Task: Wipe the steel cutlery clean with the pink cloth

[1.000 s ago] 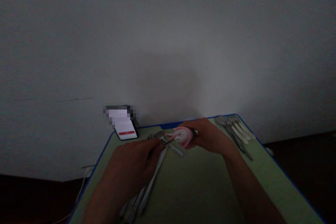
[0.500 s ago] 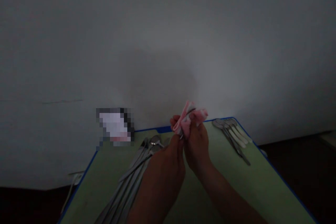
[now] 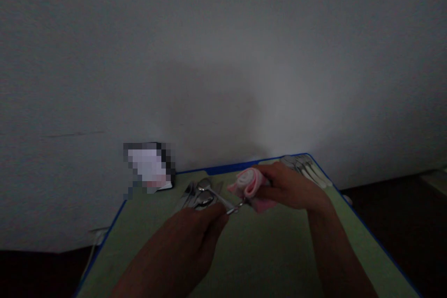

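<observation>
At lower left, a pale cable [image 3: 91,257] hangs beside the table [image 3: 268,256], a green top with a blue edge, set against a grey wall [image 3: 223,46] that fills the upper frame. Left of center, a phone [image 3: 148,165] stands tilted at the table's far edge, its pale screen blurred. Just to its right, a group of cutlery [image 3: 204,192] lies on the green top, two shiny spoon bowls toward the viewer's side of the wall, other metal pieces partly hidden. Below, the person's left hand [image 3: 192,237] reaches in from the bottom of the frame, thumb and forefinger pinching a slim metal utensil [image 3: 238,207]; the other fingers are curled under and hard to make out. The utensil slants up to the right and meets a pink-and-white cloth [image 3: 250,181] just right of center — its kind cannot be told, since the far end is hidden there. The cloth is bunched in a roll, a pink flap drooping below, above the table. Gripping it from the right is the right hand [image 3: 284,184], fingers closed around the folds. Behind that wrist, at the table's far right corner, lie forks [image 3: 316,175] with white handles — beside them, metal spoons [image 3: 287,160], partly covered by the hand.
</observation>
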{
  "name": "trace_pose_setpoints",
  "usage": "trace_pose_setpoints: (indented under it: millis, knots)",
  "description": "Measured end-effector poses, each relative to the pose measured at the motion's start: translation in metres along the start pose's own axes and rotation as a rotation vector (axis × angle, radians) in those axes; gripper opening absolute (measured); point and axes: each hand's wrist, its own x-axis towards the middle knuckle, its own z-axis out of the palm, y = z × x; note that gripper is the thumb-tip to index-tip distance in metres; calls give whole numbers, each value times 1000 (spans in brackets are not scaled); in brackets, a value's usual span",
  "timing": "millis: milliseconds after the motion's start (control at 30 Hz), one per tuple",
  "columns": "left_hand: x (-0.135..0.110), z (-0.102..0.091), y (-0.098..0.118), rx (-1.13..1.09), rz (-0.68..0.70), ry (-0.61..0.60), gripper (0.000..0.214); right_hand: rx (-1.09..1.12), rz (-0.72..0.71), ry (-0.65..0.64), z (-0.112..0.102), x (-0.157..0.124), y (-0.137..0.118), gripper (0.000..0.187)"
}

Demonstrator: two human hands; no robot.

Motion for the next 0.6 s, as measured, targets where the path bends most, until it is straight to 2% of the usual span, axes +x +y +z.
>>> trace_pose_setpoints:
  millis: [67,133,167,267,300,333,400,467,600]
  knots:
    - [-3,-5,2,11,16,26,28,-28,5,-31,-2,-2,-5,16]
    - [-2,-8,6,15,19,70,27,33,17,119,6,4,-9,15]
    - [0,-8,9,16,15,107,27,95,27,255,12,9,-10,16]
    - [9,3,19,3,6,253,28,424,59,826,40,27,-12,32]
    - [13,9,22,-14,13,276,28,555,61,954,49,33,-13,37]
    - [17,16,25,-32,15,302,28,667,65,1013,58,38,-13,41]
    - [26,28,27,-54,-2,311,27,827,97,1022,69,44,-13,45]
    - [34,35,25,-72,3,348,26,929,130,961,75,47,-11,45]
    - [45,32,11,-145,-15,319,30,1000,121,809,73,49,-5,39]
